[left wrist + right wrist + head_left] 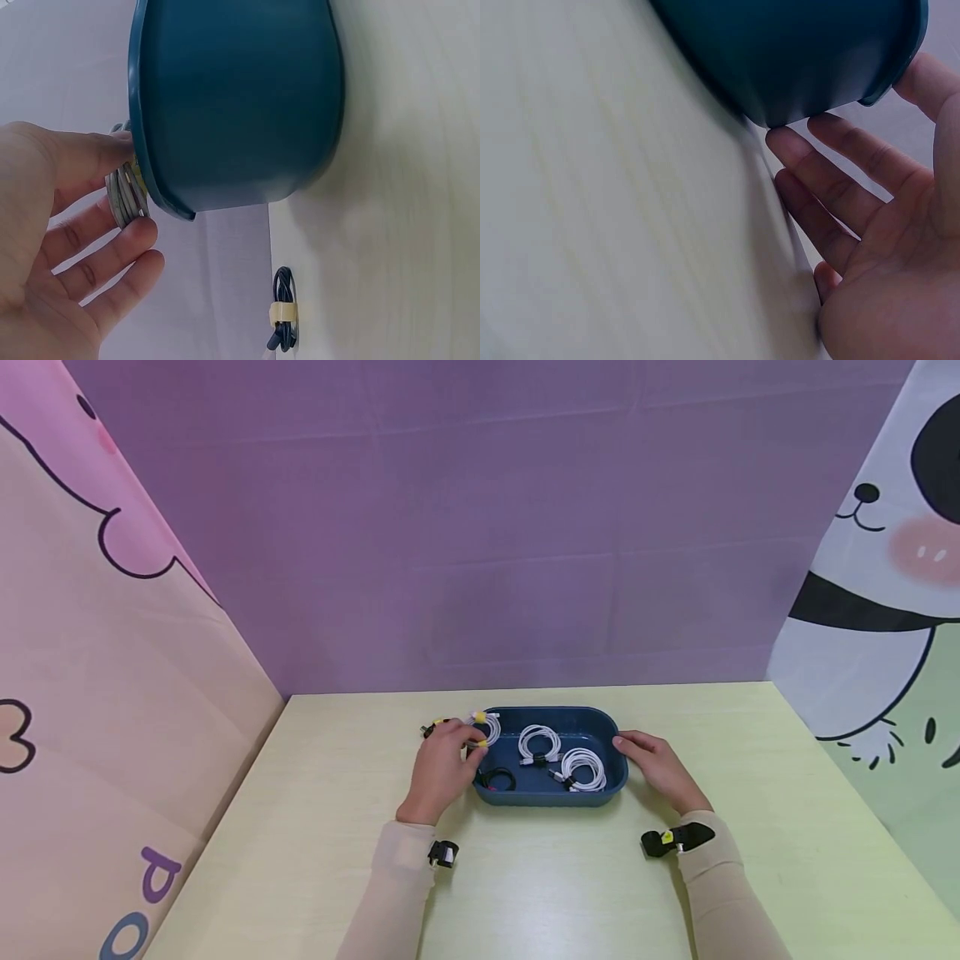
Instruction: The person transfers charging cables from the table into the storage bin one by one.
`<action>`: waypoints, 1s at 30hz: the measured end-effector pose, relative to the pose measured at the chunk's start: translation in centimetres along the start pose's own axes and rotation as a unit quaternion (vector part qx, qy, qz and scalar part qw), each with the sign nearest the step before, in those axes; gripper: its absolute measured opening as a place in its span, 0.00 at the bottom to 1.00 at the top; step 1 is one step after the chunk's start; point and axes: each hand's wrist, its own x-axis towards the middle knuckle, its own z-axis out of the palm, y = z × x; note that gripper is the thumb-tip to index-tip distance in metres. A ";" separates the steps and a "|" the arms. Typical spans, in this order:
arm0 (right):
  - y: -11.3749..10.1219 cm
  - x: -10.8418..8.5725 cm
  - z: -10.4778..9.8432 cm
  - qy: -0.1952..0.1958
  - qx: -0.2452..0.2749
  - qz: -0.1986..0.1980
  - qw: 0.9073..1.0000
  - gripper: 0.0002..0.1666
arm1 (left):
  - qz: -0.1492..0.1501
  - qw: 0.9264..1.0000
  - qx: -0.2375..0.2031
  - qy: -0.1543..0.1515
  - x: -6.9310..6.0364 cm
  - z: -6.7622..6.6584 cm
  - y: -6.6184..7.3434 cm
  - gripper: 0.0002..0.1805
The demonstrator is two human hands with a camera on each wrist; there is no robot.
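My left hand (438, 768) pinches a coiled white cable (492, 727) with yellow ties at the left rim of a dark blue plastic bin (540, 798). In the left wrist view, the coil (126, 196) sits between thumb and fingers, right beside the bin's rim. Two white coiled cables (539, 745) with black ties lie inside the bin, along with a black coiled cable (500, 779) in its front left corner. My right hand (660, 767) touches the bin's right end. Its thumb is at the rim, and fairly straight fingers (840, 191) rest against the outer wall.
Another black cable (283, 300), bundled with a yellow tie, lies on the pale wooden table (540, 893) left of the bin, partly behind my left hand in the head view. A purple cloth backdrop (495, 543) rises behind the table, with printed cloths at both sides.
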 end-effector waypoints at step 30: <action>-0.3 -0.1 -0.1 0.001 -0.005 0.014 1.000 0.38 | 0.019 1.000 -0.005 -0.011 -0.1 0.5 0.5 0.07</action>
